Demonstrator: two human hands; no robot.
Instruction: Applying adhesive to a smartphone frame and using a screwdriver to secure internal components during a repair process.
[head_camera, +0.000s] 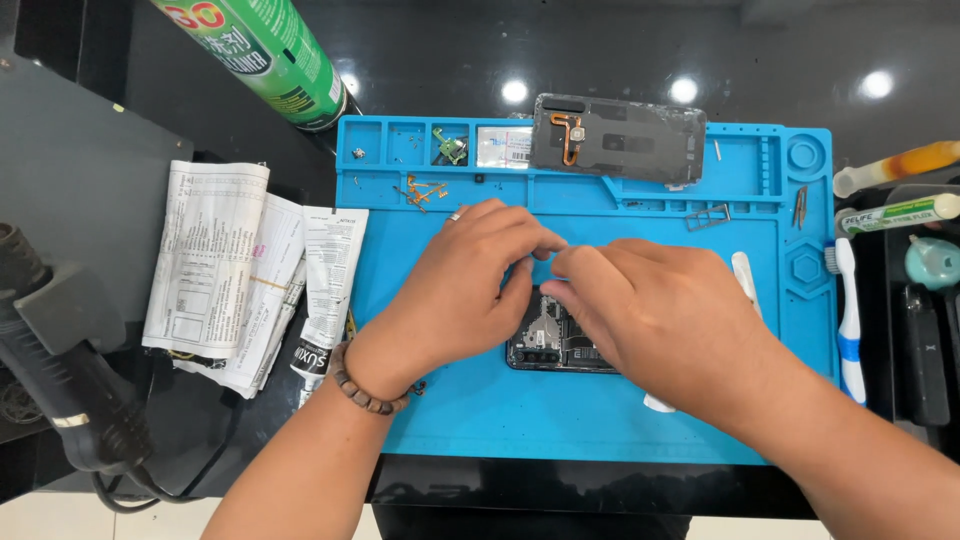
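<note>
Both hands work over an opened phone (556, 342) lying near the middle of the blue repair mat (600, 420), its inner boards exposed. The left hand (462, 290), with a ring and a bead bracelet at the wrist, curls its fingers down onto the phone's upper end; the right hand (660, 310) meets it there, fingertips pinched together. Whatever small part they grip is hidden between the fingers, so I cannot tell what is held. The phone's detached back cover (618, 138) rests on the mat's far edge, over the tray compartments. A small green board (451, 147) sits in a compartment near the far left corner. A white glue tube (325, 290) lies just off the mat's left edge, beside folded papers (215, 270). A toothbrush (848, 310) lies at the right edge.
</note>
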